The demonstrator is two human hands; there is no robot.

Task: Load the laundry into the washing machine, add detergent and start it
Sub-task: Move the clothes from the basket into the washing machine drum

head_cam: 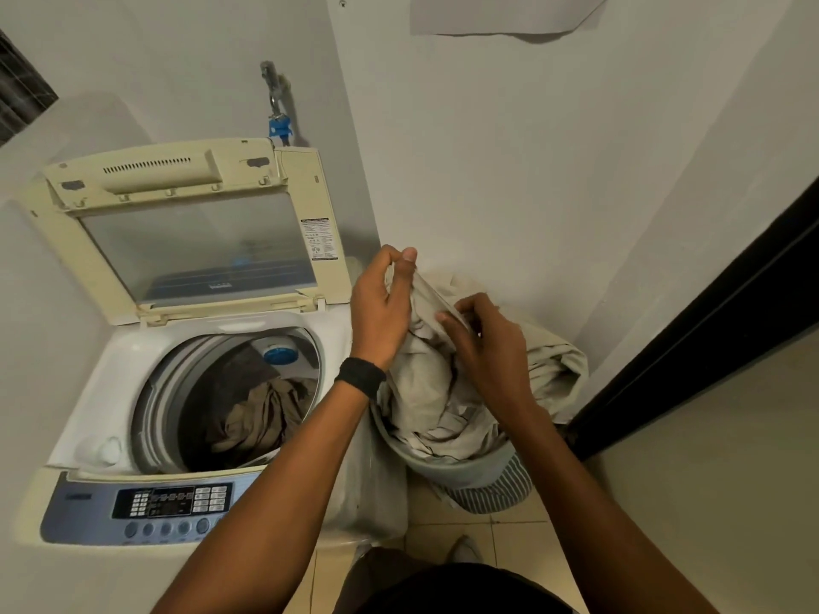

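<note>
A top-loading washing machine (111, 378) stands at the left with its lid (195, 241) raised. Brown cloth (261, 414) lies at the bottom of its drum. To the right, a laundry basket (478, 469) on the floor is heaped with pale beige fabric (425, 392). My left hand (383, 308) pinches a fold of that fabric and lifts it above the basket. My right hand (492, 347) grips the same fabric a little lower, over the basket's middle. Both hands are right of the machine's rim.
The control panel (173, 502) runs along the machine's front edge. A tap with a blue fitting (279, 126) sits on the wall behind. White walls close in at the back and right, and a dark door frame (709, 330) stands at the right. Tiled floor (509, 538) shows below the basket.
</note>
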